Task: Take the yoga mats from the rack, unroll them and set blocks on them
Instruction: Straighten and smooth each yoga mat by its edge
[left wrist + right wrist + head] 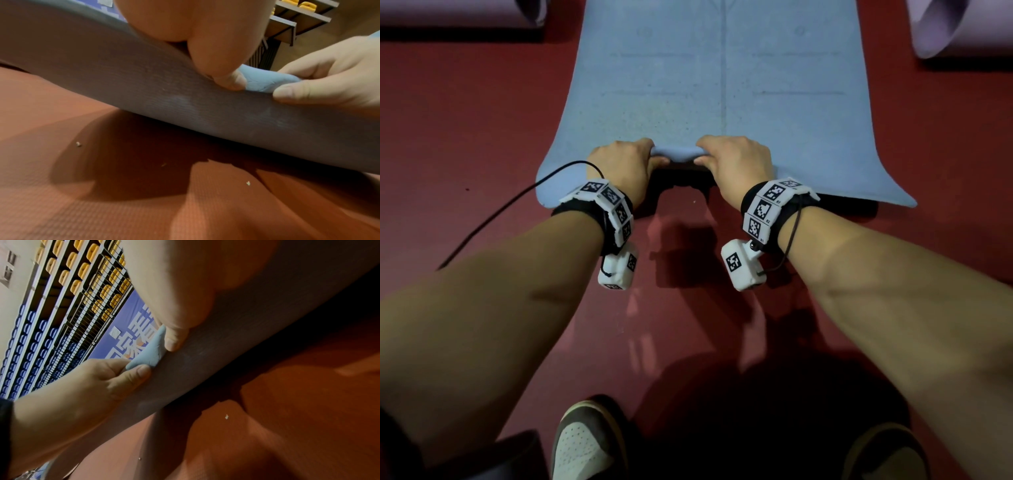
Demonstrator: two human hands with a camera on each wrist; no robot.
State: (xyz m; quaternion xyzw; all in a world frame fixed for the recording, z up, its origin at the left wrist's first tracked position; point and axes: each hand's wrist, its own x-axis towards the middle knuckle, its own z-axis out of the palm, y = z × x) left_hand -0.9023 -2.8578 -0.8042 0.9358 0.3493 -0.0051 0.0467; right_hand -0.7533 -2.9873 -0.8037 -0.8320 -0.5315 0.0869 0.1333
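Unrolling step, nearly done: the blue mat (719, 85) lies flat along the red floor (465, 113), its near edge lifted. The left hand (619, 164) and right hand (736, 162) each pinch that edge, fingers curled over it. Next, probably lower it flat, then fetch blocks. Lilac rolled mats (959, 27) lie beside; seat rows (61, 280) behind

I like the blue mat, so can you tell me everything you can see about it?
The mat is pale blue on top with faint printed lines, and looks soft and foamy. Its underside is dark grey and ribbed. It lies unrolled on the red floor, running away from the person. The left hand and right hand pinch the middle of its near edge and hold it up off the floor.
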